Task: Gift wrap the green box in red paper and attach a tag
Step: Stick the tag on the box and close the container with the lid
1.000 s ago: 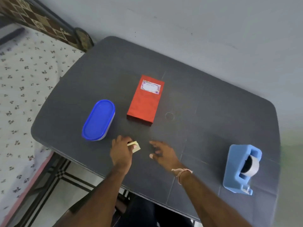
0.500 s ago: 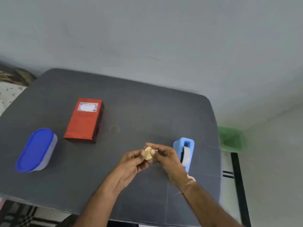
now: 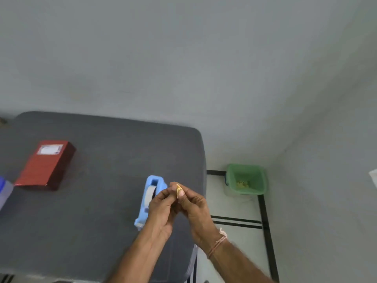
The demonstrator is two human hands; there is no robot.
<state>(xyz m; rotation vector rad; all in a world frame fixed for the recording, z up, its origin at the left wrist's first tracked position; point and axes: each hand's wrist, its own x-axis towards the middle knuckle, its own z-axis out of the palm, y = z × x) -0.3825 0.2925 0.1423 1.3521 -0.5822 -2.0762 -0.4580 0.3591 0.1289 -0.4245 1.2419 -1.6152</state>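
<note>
The box wrapped in red paper (image 3: pixel 44 165) lies flat at the left of the dark grey table (image 3: pixel 102 201), with a white tag (image 3: pixel 50 149) stuck on its far end. My left hand (image 3: pixel 162 209) and my right hand (image 3: pixel 192 207) meet above the table's right edge. Between their fingertips they pinch a small crumpled yellowish paper scrap (image 3: pixel 179 188). Both hands are well to the right of the red box and partly cover the tape dispenser.
A light blue tape dispenser (image 3: pixel 150 199) stands just behind my left hand. A blue-lidded container (image 3: pixel 4 193) is cut off at the left edge. On the floor to the right of the table sits a green bin (image 3: pixel 245 180) holding yellowish scraps, close to the grey wall.
The view has swung right, bringing the green bin fully into sight. My left hand lifted the scrap from the table, my right hand joined it, and both moved right over the table's edge.
</note>
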